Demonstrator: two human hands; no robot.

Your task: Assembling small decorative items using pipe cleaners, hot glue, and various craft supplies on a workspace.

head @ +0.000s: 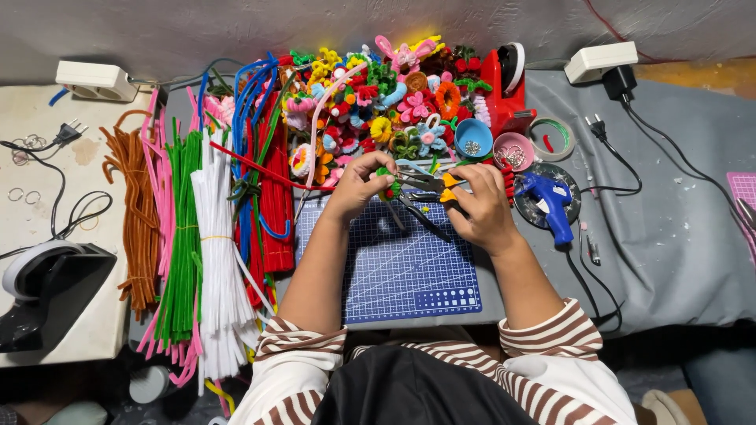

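So the blue cutting mat (409, 267) is the anchor here: left of it sit the big bundles of pipe cleaners (209, 236), behind it a heap of finished pipe-cleaner flowers (378, 102), and off its right corner a blue glue gun (551, 203). Over the mat's far edge the right hand (480, 206) is closed round yellow-handled pliers (429, 185), handles mostly buried under the fingers. The left hand (358, 185) pinches a tiny green-and-red pipe-cleaner piece (387, 187) right at the plier tips, too small to really make out.
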